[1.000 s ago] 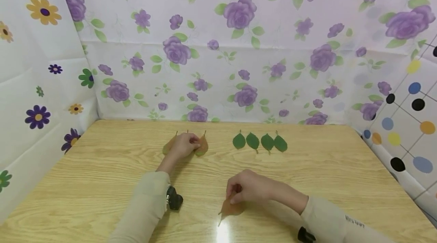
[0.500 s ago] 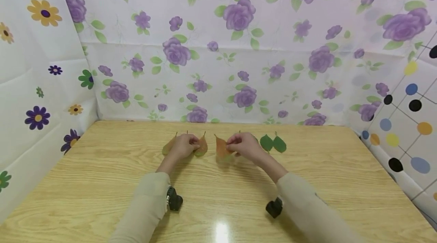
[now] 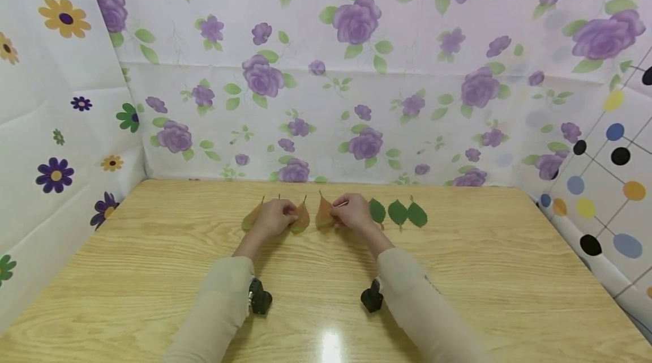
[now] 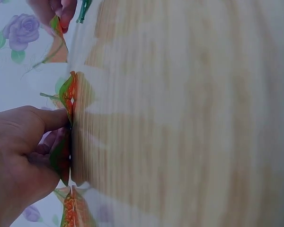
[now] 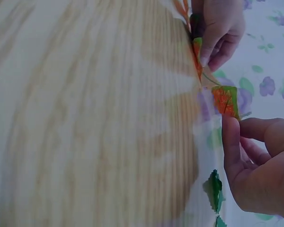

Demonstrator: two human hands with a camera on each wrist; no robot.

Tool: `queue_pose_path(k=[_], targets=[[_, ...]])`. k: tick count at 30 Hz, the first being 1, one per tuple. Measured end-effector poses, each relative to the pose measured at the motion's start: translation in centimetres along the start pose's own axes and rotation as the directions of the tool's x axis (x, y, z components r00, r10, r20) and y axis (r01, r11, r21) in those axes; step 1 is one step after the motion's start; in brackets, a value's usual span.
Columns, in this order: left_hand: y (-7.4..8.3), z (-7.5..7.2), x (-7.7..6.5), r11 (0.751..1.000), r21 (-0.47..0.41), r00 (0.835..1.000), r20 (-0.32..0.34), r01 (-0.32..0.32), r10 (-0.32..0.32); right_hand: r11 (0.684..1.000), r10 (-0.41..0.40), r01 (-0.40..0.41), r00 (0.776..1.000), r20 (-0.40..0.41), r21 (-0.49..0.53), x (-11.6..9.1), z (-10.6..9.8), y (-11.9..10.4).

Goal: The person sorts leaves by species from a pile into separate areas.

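A row of brown leaves lies at the far middle of the wooden table [image 3: 153, 272]. My left hand [image 3: 277, 217] covers the middle one and pinches it [image 4: 61, 158], between an outer brown leaf [image 3: 252, 219] and another [image 3: 301, 219]. My right hand [image 3: 343, 213] pinches one more brown leaf [image 3: 324, 213] by its edge, held tilted just right of that row, stem pointing away. In the right wrist view the thumb [image 5: 229, 137] touches this leaf [image 5: 225, 101]. Three green leaves [image 3: 398, 213] lie in a row right of my right hand.
Flowered sheets [image 3: 356, 68] wall the table at the back and left, and a dotted sheet [image 3: 611, 182] closes the right side. Black wrist cameras [image 3: 260, 298] sit on both forearms. Bare wood spreads across the near half of the table.
My right hand lifted a brown leaf from the near table, carried it to the far middle and then left, up beside the brown row. The left hand stayed put.
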State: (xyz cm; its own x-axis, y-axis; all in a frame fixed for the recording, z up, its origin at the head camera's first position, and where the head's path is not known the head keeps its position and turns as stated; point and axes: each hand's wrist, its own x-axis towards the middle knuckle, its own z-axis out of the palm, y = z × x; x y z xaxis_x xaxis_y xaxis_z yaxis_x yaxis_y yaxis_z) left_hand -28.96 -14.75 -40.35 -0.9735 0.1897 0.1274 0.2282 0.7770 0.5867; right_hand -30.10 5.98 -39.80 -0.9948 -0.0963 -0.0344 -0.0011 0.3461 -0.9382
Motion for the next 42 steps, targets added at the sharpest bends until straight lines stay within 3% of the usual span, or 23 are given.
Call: queue_pose_path(k=[7, 11, 14, 30, 35, 39, 42], targets=[[0.2, 0.1, 0.1, 0.999, 0.036, 1.000, -0.001, 0.020, -0.020, 0.981, -0.100, 0.100, 0.995, 0.010, -0.165, 0.2, 0.9, 0.1], [0.3, 0.1, 0.2, 0.999, 0.034, 1.000, 0.003, 0.016, -0.016, 0.925, -0.163, 0.147, 0.987, -0.014, -0.351, 0.0, 1.3, -0.1], [0.4, 0.0, 0.2, 1.000, 0.027, 1.000, 0.011, 0.015, -0.016, 0.886, -0.188, 0.159, 0.982, -0.024, -0.435, -0.2, 1.5, -0.5], [0.8, -0.1, 0.1, 1.000, 0.029, 1.000, 0.013, 0.008, -0.008, 0.814, -0.168, 0.119, 0.985, -0.034, -0.568, -0.6, 1.3, -1.3], [0.9, -0.2, 0.0, 0.999, 0.041, 1.000, -0.012, 0.005, -0.004, 0.811, -0.153, 0.117, 0.988, -0.015, -0.573, -1.3, 0.5, -2.0], [1.1, -0.3, -0.2, 1.000, 0.019, 1.000, -0.026, -0.002, 0.002, 0.795, -0.190, 0.179, 0.981, 0.042, -0.580, -1.9, -0.8, -2.2], [1.3, -0.7, -0.4, 0.999, 0.008, 0.998, -0.051, -0.043, 0.043, 0.769, -0.243, 0.260, 0.964, 0.109, -0.584, -2.4, -2.4, -2.0]])
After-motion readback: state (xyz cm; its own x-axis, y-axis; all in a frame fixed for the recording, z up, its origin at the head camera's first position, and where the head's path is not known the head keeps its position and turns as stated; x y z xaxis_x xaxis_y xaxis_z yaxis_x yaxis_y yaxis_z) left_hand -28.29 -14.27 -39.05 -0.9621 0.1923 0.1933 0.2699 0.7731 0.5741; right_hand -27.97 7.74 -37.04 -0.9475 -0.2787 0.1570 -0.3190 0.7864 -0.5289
